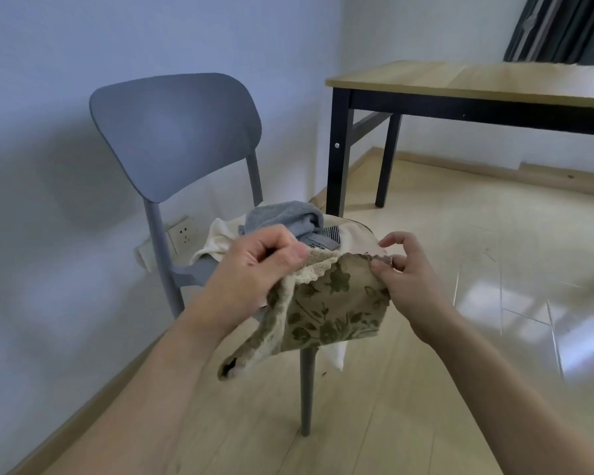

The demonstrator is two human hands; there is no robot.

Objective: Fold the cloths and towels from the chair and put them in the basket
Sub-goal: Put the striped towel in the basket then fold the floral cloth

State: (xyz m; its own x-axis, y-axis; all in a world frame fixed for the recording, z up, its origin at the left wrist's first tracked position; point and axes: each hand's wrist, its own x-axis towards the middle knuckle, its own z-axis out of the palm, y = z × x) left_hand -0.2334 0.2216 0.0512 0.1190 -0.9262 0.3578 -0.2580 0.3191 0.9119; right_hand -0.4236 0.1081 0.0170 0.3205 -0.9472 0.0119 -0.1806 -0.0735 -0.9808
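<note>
The floral cloth [326, 310] hangs in the air in front of the chair [175, 138], held up by both hands along its upper edge. It is beige with a green flower pattern and a lace border, and its left part droops down lower than the right part. The left hand [254, 265] grips the upper left corner, with the fingers curled around the cloth. The right hand [405, 272] pinches the upper right corner between the thumb and a finger, while its other fingers are spread above. Behind the cloth, on the seat of the chair, lies a pile: a grey-blue towel [285, 221] on top and a white cloth [220, 240] under it, spilling over the seat edge. A wooden counter [477, 80] with black legs stands to the right, well apart from the chair.
</note>
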